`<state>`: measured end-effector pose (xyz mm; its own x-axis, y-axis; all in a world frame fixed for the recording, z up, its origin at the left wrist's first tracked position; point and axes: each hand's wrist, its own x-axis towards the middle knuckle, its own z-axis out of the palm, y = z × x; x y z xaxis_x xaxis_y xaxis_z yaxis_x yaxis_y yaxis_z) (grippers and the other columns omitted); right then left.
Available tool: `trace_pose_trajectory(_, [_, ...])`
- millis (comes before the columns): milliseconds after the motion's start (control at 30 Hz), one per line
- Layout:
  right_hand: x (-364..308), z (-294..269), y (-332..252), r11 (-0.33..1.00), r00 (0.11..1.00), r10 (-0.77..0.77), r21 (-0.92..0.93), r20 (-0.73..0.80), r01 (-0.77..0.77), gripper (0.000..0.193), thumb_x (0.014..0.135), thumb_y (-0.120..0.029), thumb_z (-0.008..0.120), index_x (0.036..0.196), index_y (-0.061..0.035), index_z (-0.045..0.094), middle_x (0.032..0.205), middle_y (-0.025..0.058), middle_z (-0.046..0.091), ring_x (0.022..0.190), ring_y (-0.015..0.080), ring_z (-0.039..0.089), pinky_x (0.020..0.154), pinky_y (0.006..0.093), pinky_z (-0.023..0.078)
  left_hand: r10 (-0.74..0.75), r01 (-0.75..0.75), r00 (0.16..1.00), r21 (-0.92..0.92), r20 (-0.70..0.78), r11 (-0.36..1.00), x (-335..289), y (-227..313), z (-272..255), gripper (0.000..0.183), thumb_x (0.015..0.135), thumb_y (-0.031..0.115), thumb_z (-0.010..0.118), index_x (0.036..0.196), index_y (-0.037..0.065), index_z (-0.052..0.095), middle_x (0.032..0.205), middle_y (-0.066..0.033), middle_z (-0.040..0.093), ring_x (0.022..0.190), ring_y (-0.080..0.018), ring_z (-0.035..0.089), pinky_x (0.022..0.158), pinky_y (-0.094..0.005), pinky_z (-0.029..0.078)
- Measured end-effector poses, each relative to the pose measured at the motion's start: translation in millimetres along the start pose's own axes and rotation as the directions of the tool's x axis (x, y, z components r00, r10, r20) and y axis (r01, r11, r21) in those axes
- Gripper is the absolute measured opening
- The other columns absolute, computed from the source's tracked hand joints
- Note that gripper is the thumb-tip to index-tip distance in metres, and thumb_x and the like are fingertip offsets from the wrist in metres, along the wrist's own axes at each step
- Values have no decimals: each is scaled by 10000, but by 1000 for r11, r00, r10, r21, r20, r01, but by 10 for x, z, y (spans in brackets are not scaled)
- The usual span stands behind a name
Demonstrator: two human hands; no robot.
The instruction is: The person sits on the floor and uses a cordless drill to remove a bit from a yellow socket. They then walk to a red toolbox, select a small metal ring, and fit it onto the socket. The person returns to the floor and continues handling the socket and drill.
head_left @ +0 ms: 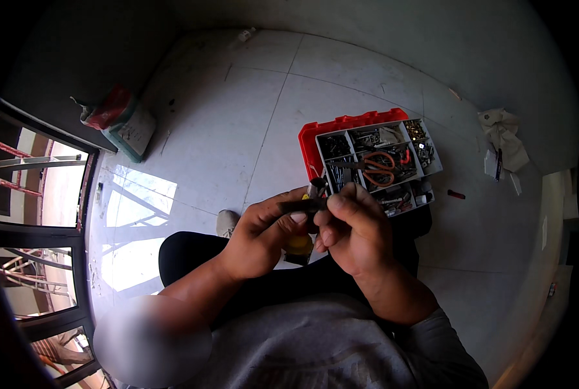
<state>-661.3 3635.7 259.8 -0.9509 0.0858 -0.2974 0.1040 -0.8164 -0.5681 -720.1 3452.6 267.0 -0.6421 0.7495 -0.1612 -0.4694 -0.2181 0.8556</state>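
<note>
My left hand is closed round a dark, slim piece, with the thumb pressed along it. At the right end of that piece, my right hand pinches with thumb and fingers; the fingertips hide what exactly lies in them. The piece's kind does not show. Below and between the hands is a yellow and black object, partly covered by the fingers. Just beyond my right hand stands a light grey compartment tray of screws, bits and small hardware. Scissors with orange-brown handles lie across it.
Under the tray is a red case part. A red and green bag stands by the left wall, near glazed frames. Right of the tray lie a small red item, a crumpled beige cloth and a pen.
</note>
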Motion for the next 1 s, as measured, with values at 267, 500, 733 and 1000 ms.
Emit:
trace_pose_trajectory(267, [-20,-40,-250,996,992,-55,81,114,46,98,975,-155,619,945,-98,544,770,130,667,528,183,595,518,400,552,-52,50,996,-20,-76,999,-40,12,12,347,1096,179,490,1387,1,551,1171,-89,671,1092,-185,643,991,-357,502])
trace_pose_trajectory(500, [-21,23,-137,997,996,74,13,43,-75,156,977,-130,619,915,-69,489,805,171,701,519,198,621,521,391,556,-39,32,997,-108,-66,994,-9,-39,56,364,1094,208,502,1386,-6,548,1150,-62,661,1054,-144,625,967,-326,493])
trace_pose_trajectory(733, [-1,54,-183,999,998,14,37,-68,-11,146,970,-122,613,910,-71,490,784,148,686,528,184,605,532,383,552,-42,41,998,-36,-49,999,-37,-19,32,333,1088,152,449,1343,-23,574,1137,-58,655,1066,-144,609,964,-308,476])
trace_pose_trajectory(1000, [-64,19,-199,987,984,156,-42,87,-152,129,977,-119,605,915,-63,507,792,161,682,514,188,608,523,388,561,-49,47,999,-125,-13,991,-75,-62,10,357,1093,172,451,1378,-16,555,1147,-76,659,1049,-152,619,965,-315,484])
